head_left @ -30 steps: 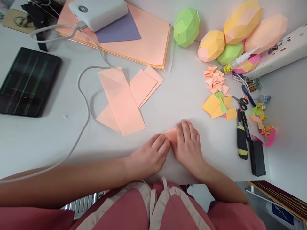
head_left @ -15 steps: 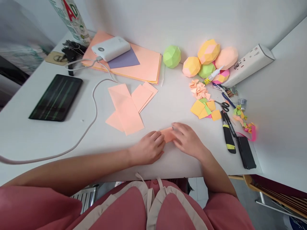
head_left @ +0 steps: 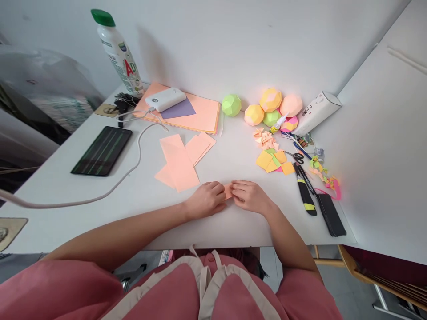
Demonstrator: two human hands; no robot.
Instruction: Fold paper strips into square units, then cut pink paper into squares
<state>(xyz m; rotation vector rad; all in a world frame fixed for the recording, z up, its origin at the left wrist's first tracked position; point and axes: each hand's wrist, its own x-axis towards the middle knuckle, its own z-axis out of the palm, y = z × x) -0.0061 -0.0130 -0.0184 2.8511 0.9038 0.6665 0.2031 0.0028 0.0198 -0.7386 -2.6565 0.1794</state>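
A small peach paper strip (head_left: 228,191) lies near the front of the desk between my hands. My left hand (head_left: 206,200) has its fingers curled over the strip's left end. At the right end, my right hand (head_left: 250,196) pinches the paper with fingers close together. Both hands cover much of the strip, so its folds are hard to make out. Just beyond my left hand, peach paper pieces (head_left: 180,162) overlap on the desk. Small orange and green paper squares (head_left: 265,161) lie beyond my right hand, with a pile of folded peach pieces (head_left: 266,138) behind them.
Faceted paper balls (head_left: 271,99) line the wall. Scissors (head_left: 298,157), a black-and-yellow cutter (head_left: 306,195) and a black case (head_left: 331,214) lie right. A power bank (head_left: 166,99) rests on paper sheets (head_left: 205,113); its cable (head_left: 110,194) curves past a tablet (head_left: 102,151). A bottle (head_left: 122,60) stands back left.
My right hand has come closer to my left and closed on the strip, covering more of it. The camera view has tilted up, showing the whole bottle.
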